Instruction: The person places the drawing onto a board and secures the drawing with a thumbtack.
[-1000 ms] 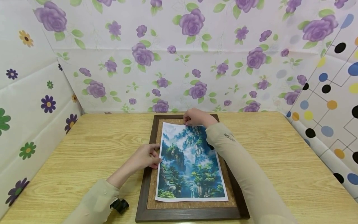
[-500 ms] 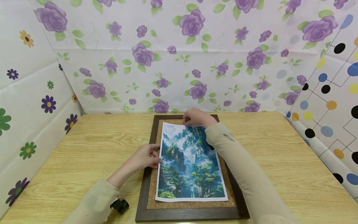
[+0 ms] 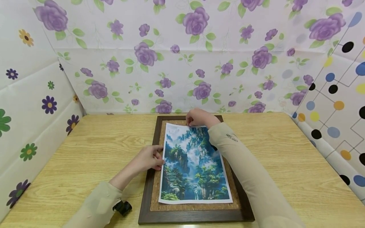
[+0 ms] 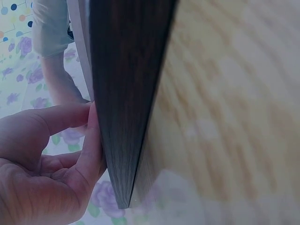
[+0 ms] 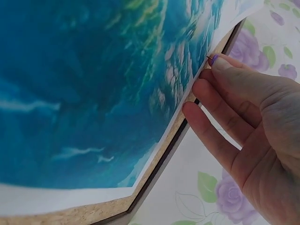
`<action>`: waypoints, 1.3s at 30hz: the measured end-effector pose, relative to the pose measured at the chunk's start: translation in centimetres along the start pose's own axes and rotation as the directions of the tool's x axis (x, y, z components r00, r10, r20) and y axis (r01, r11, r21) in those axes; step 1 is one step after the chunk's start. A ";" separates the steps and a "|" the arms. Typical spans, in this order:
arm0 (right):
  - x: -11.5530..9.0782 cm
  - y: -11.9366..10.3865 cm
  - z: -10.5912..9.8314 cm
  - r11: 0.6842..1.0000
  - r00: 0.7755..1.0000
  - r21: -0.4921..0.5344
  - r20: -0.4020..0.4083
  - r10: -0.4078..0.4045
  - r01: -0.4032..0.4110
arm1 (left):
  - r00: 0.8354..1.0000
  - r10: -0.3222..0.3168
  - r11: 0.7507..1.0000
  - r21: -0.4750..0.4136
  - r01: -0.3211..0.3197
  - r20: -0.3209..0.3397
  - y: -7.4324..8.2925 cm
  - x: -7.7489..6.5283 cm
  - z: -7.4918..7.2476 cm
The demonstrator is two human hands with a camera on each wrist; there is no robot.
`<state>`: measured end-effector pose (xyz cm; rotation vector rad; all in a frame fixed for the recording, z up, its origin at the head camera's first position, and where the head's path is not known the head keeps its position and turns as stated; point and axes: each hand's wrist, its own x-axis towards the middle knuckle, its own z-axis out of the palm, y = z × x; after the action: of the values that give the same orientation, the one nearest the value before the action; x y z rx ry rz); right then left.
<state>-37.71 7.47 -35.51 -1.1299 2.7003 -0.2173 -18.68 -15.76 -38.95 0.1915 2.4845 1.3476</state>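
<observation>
A printed landscape picture (image 3: pixel 194 167) with mountains and waterfalls lies on a cork board (image 3: pixel 199 206) with a dark brown wooden frame (image 3: pixel 196 217). My right hand (image 3: pixel 199 117) is over the top edge of the print. Between thumb and index finger it pinches a small purple push pin (image 5: pixel 215 59), its metal point directed at the paper; whether the point touches cannot be told. The other fingers of that hand rest by the frame's top side. My left hand (image 3: pixel 149 157) reaches over the frame's left side, thumb and index fingertips touching the print's left edge.
The framed board lies on a wood-grain table (image 3: pixel 94 152). A purple-flowered sheet (image 3: pixel 171 63) hangs behind it, with patterned sheets at left and right. A black strap-like device (image 3: pixel 122 208) sits at the left wrist.
Almost nothing differs. The whole head view has shifted up a few pixels; both hands keep their places on the print.
</observation>
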 end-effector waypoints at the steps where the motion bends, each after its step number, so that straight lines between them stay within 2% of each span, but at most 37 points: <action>1: 0.0 0.0 0.0 1.000 1.000 -0.002 0.002 0.001 -0.001 | 1.000 0.001 1.000 0.001 -0.001 0.000 0.0 0.0 0.0; 12: 0.4 -0.2 0.1 1.000 1.000 -0.003 0.008 0.004 -0.004 | 1.000 0.009 1.000 0.004 -0.009 0.012 -0.1 -0.2 -0.3; 22: 0.6 0.0 0.6 1.000 0.999 -0.003 -0.021 0.028 -0.028 | 1.000 0.000 1.000 0.017 0.000 0.015 0.3 -0.2 -0.3; 31: 0.0 0.4 1.1 0.999 0.998 0.035 -0.048 0.034 -0.033 | 0.999 -0.013 1.000 -0.023 0.013 0.036 0.1 0.2 -0.1; 36: -0.4 1.0 2.1 0.994 0.997 0.109 -0.068 0.036 -0.028 | 0.998 0.025 0.994 0.106 -0.032 0.065 0.2 0.0 -0.4; 39: -0.7 1.2 2.3 0.985 0.997 0.168 -0.065 0.039 -0.028 | 0.994 0.071 0.971 0.223 -0.089 0.087 0.5 -0.1 -1.2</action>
<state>-37.46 8.68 -37.86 -1.0457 2.6980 -0.4751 -19.02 -16.46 -37.88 0.3920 2.5834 1.0605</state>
